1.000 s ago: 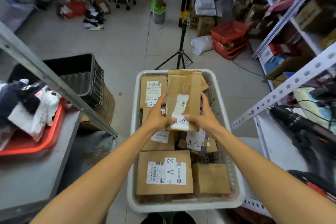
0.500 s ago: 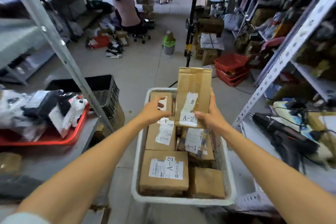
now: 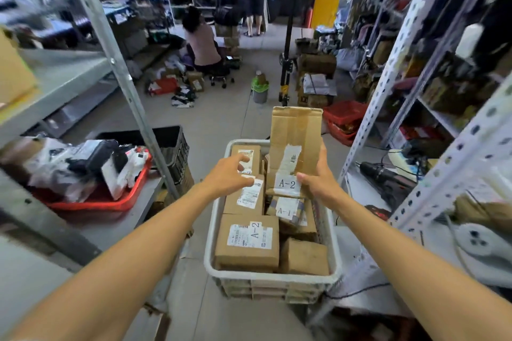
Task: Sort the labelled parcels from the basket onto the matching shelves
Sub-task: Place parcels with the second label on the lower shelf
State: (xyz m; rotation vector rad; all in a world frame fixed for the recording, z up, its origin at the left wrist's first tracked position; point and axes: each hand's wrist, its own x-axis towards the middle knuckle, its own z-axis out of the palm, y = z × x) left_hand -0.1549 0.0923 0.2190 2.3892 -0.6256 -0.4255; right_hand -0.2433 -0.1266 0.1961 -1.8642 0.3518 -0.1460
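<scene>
My right hand [image 3: 318, 181] grips a tall brown cardboard parcel [image 3: 295, 135] marked A-2, held upright above the white plastic basket [image 3: 274, 281]. To the parcel's left my left hand [image 3: 231, 174] hovers over the basket with loosely curled fingers, holding nothing. Inside the basket lie several brown parcels: one marked A-2 [image 3: 248, 241] at the front left, one marked A-1 [image 3: 288, 209] under the held parcel, and an unmarked one [image 3: 303, 256] at the front right.
Grey metal shelving [image 3: 63, 80] stands at my left, holding a red tray [image 3: 110, 202] of bagged goods. White perforated shelving [image 3: 415, 44] lines the right, with a black tool [image 3: 385, 177] on it. A black crate [image 3: 171, 144], a tripod pole [image 3: 286, 63] and a seated person [image 3: 202, 44] are ahead.
My left hand has let go of the A-2 parcel and drawn away to the left. My right hand alone now holds it. My view has lifted toward the aisle.
</scene>
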